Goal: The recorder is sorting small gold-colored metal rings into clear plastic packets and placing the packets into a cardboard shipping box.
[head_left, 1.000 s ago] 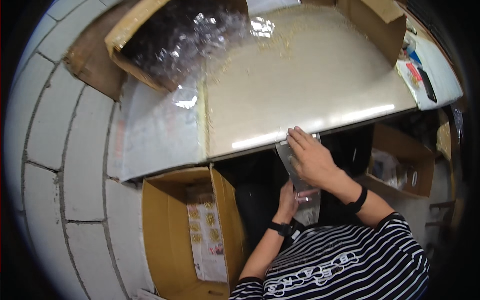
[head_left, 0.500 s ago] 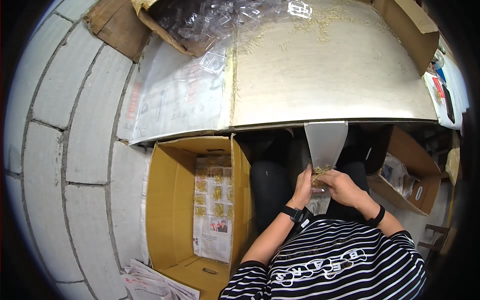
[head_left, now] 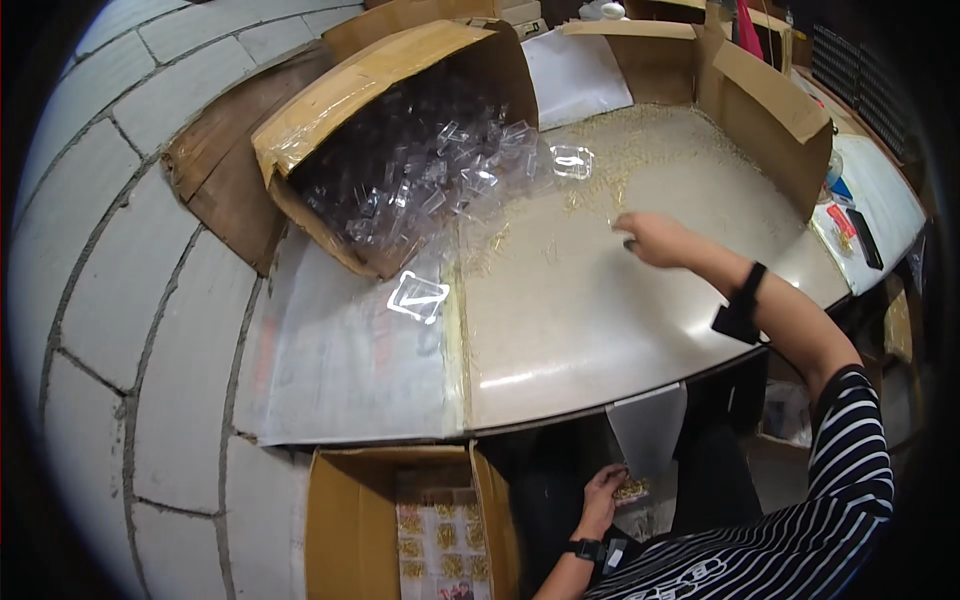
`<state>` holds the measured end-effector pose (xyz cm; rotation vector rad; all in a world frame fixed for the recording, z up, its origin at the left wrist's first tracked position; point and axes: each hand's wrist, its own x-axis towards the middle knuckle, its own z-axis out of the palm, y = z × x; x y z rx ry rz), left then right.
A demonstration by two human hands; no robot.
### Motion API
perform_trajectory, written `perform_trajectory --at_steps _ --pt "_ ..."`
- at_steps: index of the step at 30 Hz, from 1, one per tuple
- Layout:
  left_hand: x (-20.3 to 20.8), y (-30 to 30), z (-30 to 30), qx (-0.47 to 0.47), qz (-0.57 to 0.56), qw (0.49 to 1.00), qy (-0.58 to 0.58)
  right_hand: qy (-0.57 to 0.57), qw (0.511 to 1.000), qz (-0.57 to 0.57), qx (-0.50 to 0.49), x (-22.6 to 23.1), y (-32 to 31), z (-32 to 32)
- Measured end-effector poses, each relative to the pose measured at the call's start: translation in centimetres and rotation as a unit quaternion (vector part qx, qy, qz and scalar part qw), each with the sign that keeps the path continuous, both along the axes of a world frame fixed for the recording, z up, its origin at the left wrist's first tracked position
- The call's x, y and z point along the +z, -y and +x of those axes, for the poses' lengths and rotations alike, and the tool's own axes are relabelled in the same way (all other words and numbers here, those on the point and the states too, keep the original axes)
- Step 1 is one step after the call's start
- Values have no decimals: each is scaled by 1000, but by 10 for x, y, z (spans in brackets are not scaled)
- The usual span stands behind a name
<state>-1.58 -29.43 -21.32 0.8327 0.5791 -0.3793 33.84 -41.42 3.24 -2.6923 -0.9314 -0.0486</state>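
My left hand (head_left: 601, 500) is down by my lap, its fingers closed round a small clear plastic box (head_left: 632, 491) that holds thin gold-coloured metal pieces. The box is beside the lower end of a grey chute (head_left: 648, 430) that slopes down from the table's edge. Out over the tabletop reaches my right hand (head_left: 657, 240), its forefinger stretched forward and its thumb apart. Nothing shows between those fingers. Just beyond its fingertips lie scattered thin gold-coloured pieces (head_left: 612, 185).
A tipped cardboard box (head_left: 375, 70) spills clear plastic cases (head_left: 440, 175) onto the table (head_left: 560, 330). Cardboard walls (head_left: 770, 120) edge its far right. Below left, an open carton (head_left: 350, 530) holds rows of filled cases (head_left: 447, 537). A black object (head_left: 864, 239) lies at right.
The view has tilted up toward the table. My right hand has left the small box by my lap and moved forward over the tabletop. My left hand keeps the box.
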Motion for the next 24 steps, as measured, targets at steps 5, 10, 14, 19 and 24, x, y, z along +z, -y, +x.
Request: perform_trajectory --at_steps 5,10,14,19,24 --pt "-1 2 15 11 -50 998 -27 3 995 -90 -40 -29 6 77" --pt "-5 -6 11 13 -18 999 -39 -6 993 -96 61 -38 7 -25" --pt "-3 -5 11 -2 18 1000 -13 -17 993 -82 85 -31 33 -116" --pt "-1 5 8 14 -54 998 13 25 995 -12 97 -30 45 -183" --pt "20 28 18 -58 -19 997 42 45 995 93 -7 -44 53 -160"
